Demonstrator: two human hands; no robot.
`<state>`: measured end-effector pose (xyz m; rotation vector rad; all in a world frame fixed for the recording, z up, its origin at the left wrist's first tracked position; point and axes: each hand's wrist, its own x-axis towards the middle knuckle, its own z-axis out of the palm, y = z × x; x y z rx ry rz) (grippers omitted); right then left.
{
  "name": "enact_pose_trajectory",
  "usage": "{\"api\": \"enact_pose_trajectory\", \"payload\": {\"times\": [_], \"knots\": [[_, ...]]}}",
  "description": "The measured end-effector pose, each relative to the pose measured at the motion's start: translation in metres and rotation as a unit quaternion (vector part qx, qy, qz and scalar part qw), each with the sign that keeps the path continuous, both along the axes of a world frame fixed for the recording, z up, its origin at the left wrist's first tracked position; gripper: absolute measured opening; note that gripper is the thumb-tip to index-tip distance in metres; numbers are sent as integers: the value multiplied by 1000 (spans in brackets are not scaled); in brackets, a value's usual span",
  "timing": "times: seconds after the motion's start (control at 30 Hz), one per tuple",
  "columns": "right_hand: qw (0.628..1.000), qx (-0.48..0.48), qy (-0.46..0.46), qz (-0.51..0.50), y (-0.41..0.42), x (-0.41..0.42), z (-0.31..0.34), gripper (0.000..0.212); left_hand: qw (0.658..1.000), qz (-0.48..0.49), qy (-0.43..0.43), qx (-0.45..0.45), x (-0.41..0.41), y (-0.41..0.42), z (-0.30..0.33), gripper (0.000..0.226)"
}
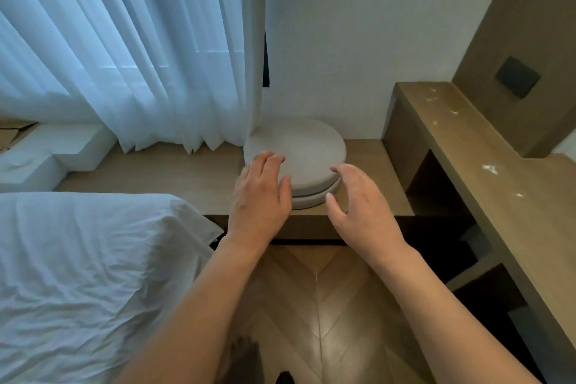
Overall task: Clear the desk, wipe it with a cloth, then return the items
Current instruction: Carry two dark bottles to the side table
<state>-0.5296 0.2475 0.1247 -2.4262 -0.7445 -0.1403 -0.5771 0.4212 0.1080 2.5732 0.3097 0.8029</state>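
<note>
Two round cushions (299,153) between left grip (260,193), right grip (358,199).

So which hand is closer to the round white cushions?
Left. The left hand lies on the near left edge of the round white cushions, fingers resting on top. The right hand hovers just off their near right edge, fingers curved, apparently not touching.

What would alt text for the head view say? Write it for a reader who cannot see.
A person's left hand rests on two stacked round grey cushions on a low wooden platform, the open right hand beside them. A white bed lies left, sheer curtains behind, a speckled wooden desk right.
</note>
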Motion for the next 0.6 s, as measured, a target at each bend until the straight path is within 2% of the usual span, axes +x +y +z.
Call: {"api": "enact_pose_trajectory", "payload": {"times": [0.3,0.6], "knots": [[999,-7,41,-21,65,123,-13,53,1000,-6,18,-13,126,69,-17,34],[998,7,61,-23,113,301,-25,52,999,-6,47,3,295,120,-26,35]]}}
